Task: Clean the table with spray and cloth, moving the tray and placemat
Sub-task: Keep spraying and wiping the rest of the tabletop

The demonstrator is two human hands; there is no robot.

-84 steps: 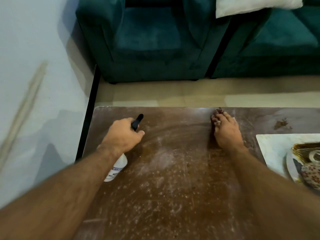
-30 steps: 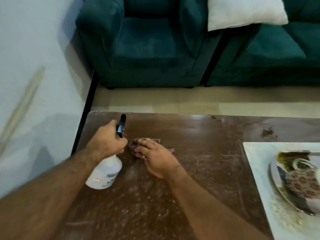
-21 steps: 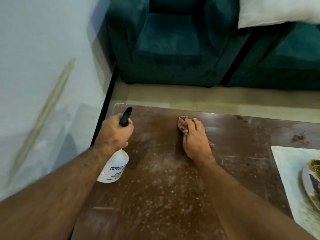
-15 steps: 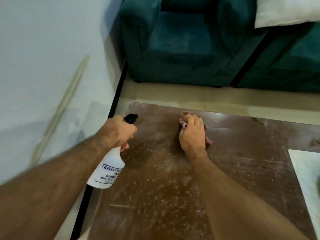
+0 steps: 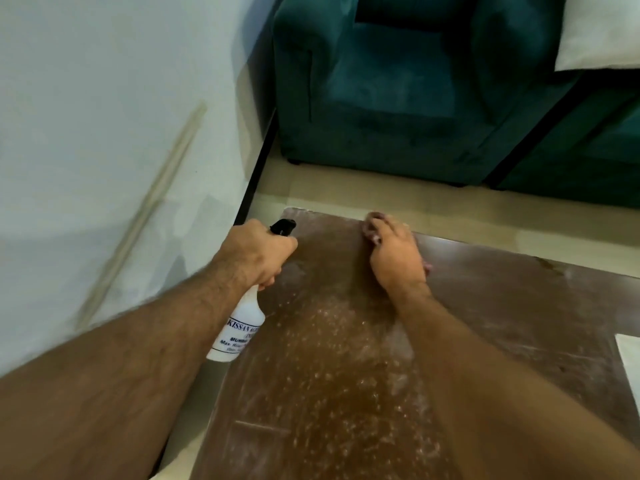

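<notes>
Left grip [image 5: 258, 256] clasps spray bottle [image 5: 239, 327] | right grip [image 5: 396, 258] presses cloth [image 5: 372, 218], now at table's [image 5: 519, 306] far edge

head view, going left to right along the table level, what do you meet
spray bottle → left hand gripping it → right hand on the cloth → placemat corner at the right edge

The left hand [image 5: 258, 252] grips a white plastic spray bottle [image 5: 239, 327]; to its right, the right hand [image 5: 396, 258] presses a reddish cloth [image 5: 370, 221] on the brown wooden desk [image 5: 502, 306].
</notes>
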